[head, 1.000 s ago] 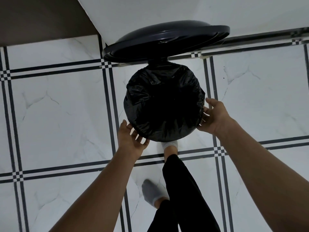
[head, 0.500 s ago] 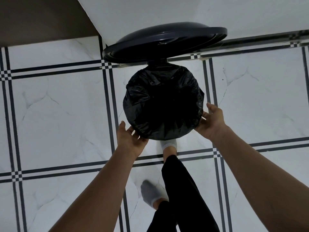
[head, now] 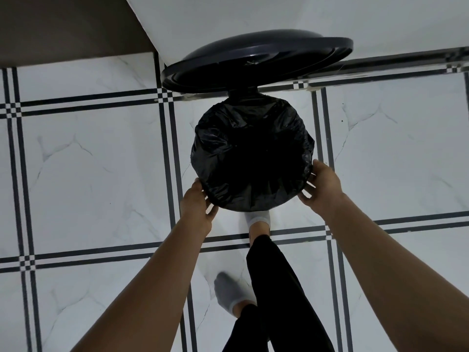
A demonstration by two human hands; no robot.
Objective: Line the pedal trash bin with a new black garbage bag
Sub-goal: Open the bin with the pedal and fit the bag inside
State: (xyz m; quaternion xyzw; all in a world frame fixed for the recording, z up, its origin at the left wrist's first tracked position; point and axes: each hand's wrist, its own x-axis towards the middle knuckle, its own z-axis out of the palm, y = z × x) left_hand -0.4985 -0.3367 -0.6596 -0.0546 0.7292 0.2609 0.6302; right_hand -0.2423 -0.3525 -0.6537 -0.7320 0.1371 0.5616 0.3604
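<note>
The pedal bin stands on the floor, seen from above, its dark round lid (head: pixel 256 60) tilted up and open at the back. A black garbage bag (head: pixel 251 153) covers the bin's mouth and is folded down over the rim all round. My left hand (head: pixel 196 205) presses on the bag at the lower left of the rim, fingers tucked under the edge. At the lower right of the rim my right hand (head: pixel 321 184) grips the bag's edge. My right foot (head: pixel 258 221) in a white sock is at the bin's front, where the pedal is hidden.
White marble-look floor tiles (head: pixel 88 174) with dark double lines lie all around. A white wall (head: pixel 253 16) rises behind the lid, with a brown surface (head: pixel 63 26) at the upper left. My other foot (head: pixel 229 293) in a grey sock stands behind.
Both hands have slid a little further down around the bag's folded edge at the rim. The lid stays up and my foot stays at the bin's front.
</note>
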